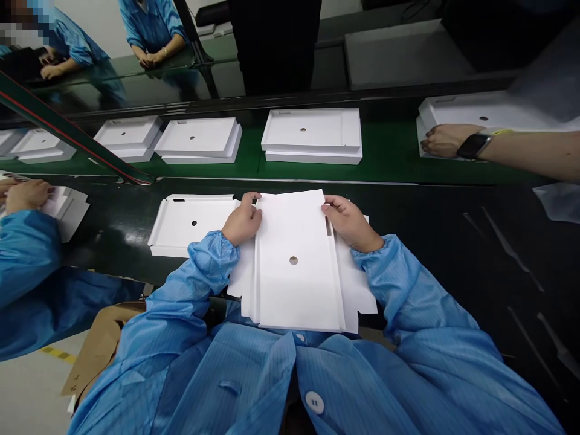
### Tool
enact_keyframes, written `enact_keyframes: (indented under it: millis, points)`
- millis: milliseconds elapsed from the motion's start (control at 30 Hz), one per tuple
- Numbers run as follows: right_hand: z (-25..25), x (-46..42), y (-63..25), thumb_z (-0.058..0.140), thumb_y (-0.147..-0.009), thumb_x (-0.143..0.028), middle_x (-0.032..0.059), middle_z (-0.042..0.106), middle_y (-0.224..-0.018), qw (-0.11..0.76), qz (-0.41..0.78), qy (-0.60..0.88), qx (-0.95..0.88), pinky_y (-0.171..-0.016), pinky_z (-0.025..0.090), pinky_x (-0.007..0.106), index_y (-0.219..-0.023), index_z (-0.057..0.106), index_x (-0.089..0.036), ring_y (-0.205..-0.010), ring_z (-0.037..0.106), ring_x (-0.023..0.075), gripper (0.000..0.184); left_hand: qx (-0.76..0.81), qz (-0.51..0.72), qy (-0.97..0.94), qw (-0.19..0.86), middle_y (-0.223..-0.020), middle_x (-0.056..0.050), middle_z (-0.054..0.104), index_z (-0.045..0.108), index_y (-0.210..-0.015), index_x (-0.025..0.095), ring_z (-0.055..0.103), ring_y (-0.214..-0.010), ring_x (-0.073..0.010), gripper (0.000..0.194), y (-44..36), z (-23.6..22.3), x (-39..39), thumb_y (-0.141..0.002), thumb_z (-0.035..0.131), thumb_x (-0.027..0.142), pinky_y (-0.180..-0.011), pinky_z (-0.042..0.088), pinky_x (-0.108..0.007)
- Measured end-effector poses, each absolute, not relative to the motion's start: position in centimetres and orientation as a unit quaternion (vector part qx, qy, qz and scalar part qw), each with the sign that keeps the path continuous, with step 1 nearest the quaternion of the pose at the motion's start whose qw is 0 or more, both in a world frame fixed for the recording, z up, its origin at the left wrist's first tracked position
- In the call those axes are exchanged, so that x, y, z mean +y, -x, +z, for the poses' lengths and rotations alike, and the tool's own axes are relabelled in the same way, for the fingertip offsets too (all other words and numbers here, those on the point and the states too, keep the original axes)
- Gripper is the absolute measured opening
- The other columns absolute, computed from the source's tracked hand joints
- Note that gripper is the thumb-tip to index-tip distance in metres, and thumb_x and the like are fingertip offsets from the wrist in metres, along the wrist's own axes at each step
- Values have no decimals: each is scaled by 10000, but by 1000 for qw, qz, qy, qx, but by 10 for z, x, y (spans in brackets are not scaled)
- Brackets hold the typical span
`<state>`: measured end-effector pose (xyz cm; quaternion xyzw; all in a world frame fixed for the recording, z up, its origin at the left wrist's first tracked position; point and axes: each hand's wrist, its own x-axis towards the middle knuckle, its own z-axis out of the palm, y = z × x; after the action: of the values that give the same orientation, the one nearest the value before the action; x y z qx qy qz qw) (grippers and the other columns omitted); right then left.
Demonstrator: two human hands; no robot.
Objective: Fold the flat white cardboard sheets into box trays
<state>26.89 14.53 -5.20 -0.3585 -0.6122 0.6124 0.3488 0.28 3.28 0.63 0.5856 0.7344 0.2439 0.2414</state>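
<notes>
In front of my body lies a white cardboard box blank (296, 293), partly folded, with a round hole near its middle and loose flaps spread out on both sides. My left hand (243, 220) is closed on its far left corner, thumb and fingers pinching the edge. At the far right corner, my right hand (351, 223) pinches the card beside a small slot. Just left of my left hand, a folded white cardboard tray (208, 214) with a round hole lies on the dark table (120, 223). My fingertips partly hide the blank's far corners.
Beyond the table runs a green conveyor belt (394, 157) carrying several stacked white trays (312, 130). At right, another person's arm (525, 148) with a watch reaches onto a stack. A co-worker's hand (29, 194) works at left. A slanted post (67, 124) crosses the belt.
</notes>
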Motion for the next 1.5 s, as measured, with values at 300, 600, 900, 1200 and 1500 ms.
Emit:
enact_keyframes:
  millis: [300, 600, 900, 1200, 1500]
  points:
    - [-51, 143, -270, 655, -893, -493, 51, 735, -1144, 339, 600, 363, -628, -928, 566, 410, -1165, 685, -252, -1045, 690, 247, 365, 693, 359, -554, 290, -602, 113, 380, 394, -1131, 234, 373, -503, -118, 261, 2, -11, 27, -895, 505, 245, -579, 290, -274]
    - [-48, 141, -270, 683, -862, -450, 59, 739, -1053, 330, 604, 376, -621, -877, 561, 407, -1110, 701, -235, -963, 685, 244, 330, 673, 391, -561, 282, -600, 111, 339, 373, -1089, 245, 340, -505, -123, 174, -2, -5, 22, -937, 455, 266, -567, 282, -271]
    - [-48, 142, -270, 653, -892, -491, 67, 732, -1074, 336, 583, 355, -649, -899, 560, 419, -1121, 698, -235, -1028, 671, 256, 347, 726, 266, -604, 191, -619, 79, 414, 383, -1141, 229, 447, -558, -182, 238, -1, 1, 22, -910, 428, 192, -611, 292, -307]
    - [-53, 143, -270, 635, -916, -493, 56, 727, -1079, 342, 578, 347, -655, -923, 571, 440, -1157, 703, -266, -1033, 677, 257, 338, 692, 339, -596, 224, -658, 80, 405, 373, -1064, 238, 443, -575, -150, 207, 3, -6, 23, -886, 477, 222, -643, 332, -304]
    - [-45, 143, -275, 713, -868, -524, 53, 719, -1138, 317, 675, 300, -594, -907, 590, 432, -1189, 645, -272, -987, 697, 232, 414, 647, 406, -447, 465, -615, 74, 529, 544, -1309, 154, 480, -536, -106, 531, 18, -11, 33, -807, 634, 304, -561, 359, -250]
